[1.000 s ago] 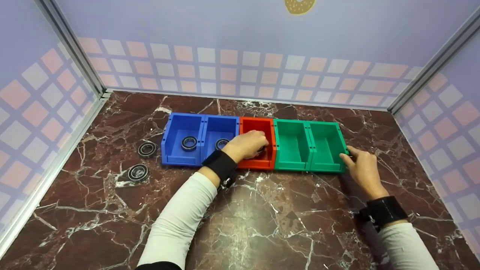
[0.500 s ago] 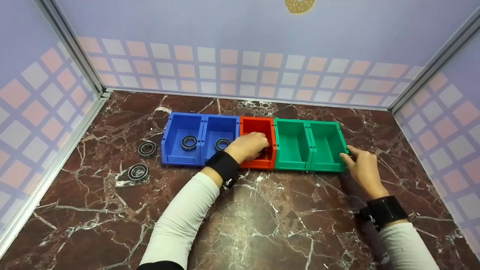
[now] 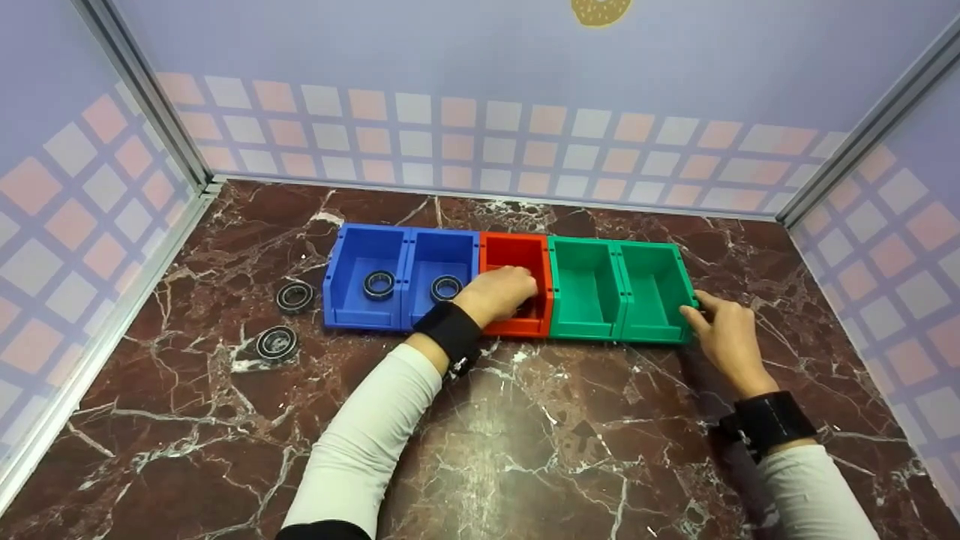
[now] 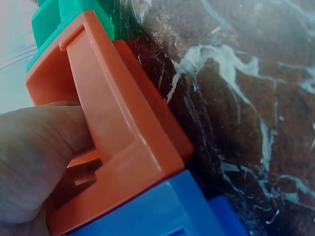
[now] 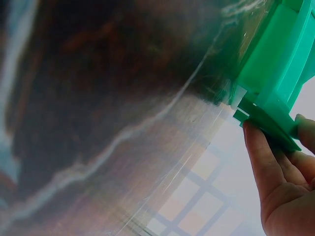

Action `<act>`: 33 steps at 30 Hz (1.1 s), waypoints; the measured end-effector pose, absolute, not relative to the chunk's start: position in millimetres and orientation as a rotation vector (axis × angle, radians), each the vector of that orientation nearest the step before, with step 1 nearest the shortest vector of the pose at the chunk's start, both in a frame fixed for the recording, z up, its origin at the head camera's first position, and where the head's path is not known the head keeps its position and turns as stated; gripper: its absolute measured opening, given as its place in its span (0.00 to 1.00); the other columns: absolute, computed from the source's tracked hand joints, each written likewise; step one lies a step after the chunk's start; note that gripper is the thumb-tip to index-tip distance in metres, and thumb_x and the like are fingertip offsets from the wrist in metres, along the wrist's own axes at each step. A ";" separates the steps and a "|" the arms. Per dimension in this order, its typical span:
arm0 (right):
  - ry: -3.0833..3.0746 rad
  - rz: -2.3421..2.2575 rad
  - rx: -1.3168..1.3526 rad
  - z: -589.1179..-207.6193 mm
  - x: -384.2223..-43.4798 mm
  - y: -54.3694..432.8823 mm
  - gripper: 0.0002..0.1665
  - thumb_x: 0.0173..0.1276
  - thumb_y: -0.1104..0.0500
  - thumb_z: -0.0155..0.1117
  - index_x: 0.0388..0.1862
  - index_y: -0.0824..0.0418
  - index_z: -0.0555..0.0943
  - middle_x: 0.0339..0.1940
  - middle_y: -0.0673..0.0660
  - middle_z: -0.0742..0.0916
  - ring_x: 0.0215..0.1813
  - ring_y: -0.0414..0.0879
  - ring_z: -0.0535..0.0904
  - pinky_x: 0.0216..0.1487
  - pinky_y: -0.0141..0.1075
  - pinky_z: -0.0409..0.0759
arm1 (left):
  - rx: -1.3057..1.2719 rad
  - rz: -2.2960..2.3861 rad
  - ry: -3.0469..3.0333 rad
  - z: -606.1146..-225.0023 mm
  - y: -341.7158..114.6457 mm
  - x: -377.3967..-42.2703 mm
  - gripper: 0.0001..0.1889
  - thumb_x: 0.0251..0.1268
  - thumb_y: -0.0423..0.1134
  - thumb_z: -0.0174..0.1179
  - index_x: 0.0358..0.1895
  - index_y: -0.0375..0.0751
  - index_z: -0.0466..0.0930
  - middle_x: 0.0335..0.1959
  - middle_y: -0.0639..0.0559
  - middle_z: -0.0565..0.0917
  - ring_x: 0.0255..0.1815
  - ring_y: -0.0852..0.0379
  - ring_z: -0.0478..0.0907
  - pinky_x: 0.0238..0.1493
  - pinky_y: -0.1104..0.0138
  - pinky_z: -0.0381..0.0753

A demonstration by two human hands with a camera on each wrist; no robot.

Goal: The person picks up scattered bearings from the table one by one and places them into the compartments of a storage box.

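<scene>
My left hand [image 3: 499, 291] reaches down into the red bin [image 3: 514, 328], in the middle of a row of joined bins. In the left wrist view the left hand [image 4: 44, 152] passes behind the red front wall [image 4: 115, 103]. Its fingertips are hidden there, and I cannot tell whether they hold a bearing. My right hand [image 3: 726, 339] pinches the outer side of the end green bin [image 3: 654, 335]. The right wrist view shows the thumb and fingers of the right hand [image 5: 288, 182] on either side of its green edge [image 5: 275, 125].
Two blue bins [image 3: 364, 320] form the left of the row, each with one black ball bearing [image 3: 379, 285] inside. Another green bin [image 3: 585, 330] adjoins the red one. Two bearings [image 3: 276, 344] lie on the marbled tabletop [image 3: 480, 450] at left. Patterned walls [image 3: 495, 142] enclose the table.
My left hand has shifted slightly right and lower inside the red bin. A dark ring seen by its fingertips earlier is now mostly covered. The right hand stays put.
</scene>
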State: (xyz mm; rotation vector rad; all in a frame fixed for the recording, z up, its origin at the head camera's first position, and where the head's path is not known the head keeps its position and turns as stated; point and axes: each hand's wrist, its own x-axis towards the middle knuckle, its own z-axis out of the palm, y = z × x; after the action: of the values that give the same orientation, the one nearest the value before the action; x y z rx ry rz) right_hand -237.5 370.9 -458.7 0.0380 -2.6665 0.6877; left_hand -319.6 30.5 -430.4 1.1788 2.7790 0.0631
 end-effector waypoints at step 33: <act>-2.668 0.697 0.023 -457.4 -236.8 369.4 0.22 0.70 0.61 0.64 0.58 0.73 0.80 0.45 0.75 0.87 0.43 0.68 0.86 0.42 0.60 0.84 | 1.235 -0.049 2.816 -432.5 31.4 -318.7 0.12 0.59 0.24 0.60 0.42 0.42 0.86 0.48 0.44 0.86 0.50 0.45 0.83 0.56 0.56 0.84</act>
State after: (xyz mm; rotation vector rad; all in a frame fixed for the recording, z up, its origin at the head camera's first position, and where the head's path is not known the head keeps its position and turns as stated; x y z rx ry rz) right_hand -236.8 369.4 -457.4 0.0233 -2.6682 0.6968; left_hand -318.7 31.4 -432.5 1.2349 2.8164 -0.0493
